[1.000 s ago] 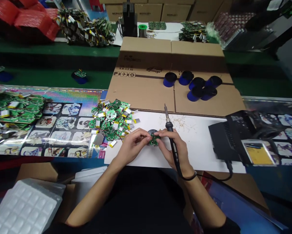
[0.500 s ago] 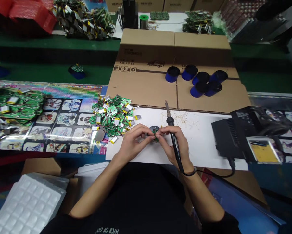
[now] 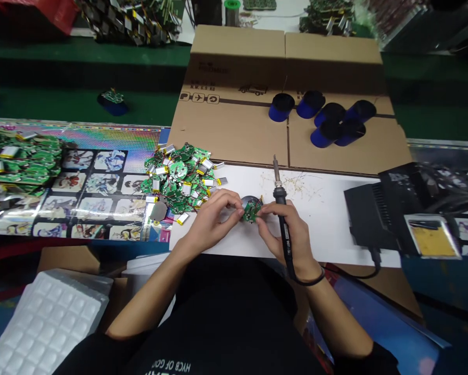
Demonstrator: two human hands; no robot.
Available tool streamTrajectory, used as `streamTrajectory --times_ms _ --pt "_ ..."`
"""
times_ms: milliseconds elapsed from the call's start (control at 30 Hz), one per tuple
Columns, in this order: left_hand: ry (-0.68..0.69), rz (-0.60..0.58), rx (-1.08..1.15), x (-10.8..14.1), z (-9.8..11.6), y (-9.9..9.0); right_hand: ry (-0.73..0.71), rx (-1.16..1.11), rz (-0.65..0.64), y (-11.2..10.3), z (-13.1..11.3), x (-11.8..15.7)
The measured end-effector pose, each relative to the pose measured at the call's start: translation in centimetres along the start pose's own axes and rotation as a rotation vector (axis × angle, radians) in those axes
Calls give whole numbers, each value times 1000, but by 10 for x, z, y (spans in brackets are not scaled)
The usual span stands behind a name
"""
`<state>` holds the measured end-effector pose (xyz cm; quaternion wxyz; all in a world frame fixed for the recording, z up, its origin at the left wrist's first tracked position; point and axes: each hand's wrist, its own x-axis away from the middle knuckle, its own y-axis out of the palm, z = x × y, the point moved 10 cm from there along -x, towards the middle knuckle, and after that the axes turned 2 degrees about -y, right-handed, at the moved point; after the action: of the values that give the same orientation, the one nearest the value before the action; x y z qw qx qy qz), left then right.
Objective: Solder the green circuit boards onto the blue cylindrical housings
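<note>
Pinching the round green circuit board (image 3: 251, 211) in my left grip (image 3: 214, 221)
My right grip (image 3: 294, 234) clenches the black soldering iron (image 3: 286, 245) pencil-style, its tip raised clear of the board.

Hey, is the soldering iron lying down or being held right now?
Held: the right hand grips the soldering iron by its black handle, with the tip pointing up and away from the person.

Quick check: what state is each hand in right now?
Left hand: closed, pinching a small round green circuit board.
Right hand: closed around a black-handled soldering iron, fingertips also against the board.
</note>
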<state>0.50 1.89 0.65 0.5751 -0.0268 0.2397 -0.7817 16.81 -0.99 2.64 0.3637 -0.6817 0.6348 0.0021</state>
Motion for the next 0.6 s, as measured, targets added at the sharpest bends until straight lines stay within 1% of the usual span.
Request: streamTrajectory --times_ms 133,200,267,467,533,600 --pt "127 -149 -98 -8 7 5 -83 147 -62 5 -3 6" --pt "151 -223 -149 -12 7 9 -105 207 -64 9 -5 9" --pt "151 -269 -172 -15 6 12 -127 221 -51 10 -8 11" --pt "162 -306 -113 -9 9 16 -206 136 -96 11 -15 13" --pt "172 -304 -114 -7 9 17 -207 116 -103 10 -12 14" --pt "175 -299 -125 -6 8 17 -169 73 -113 8 -7 15"
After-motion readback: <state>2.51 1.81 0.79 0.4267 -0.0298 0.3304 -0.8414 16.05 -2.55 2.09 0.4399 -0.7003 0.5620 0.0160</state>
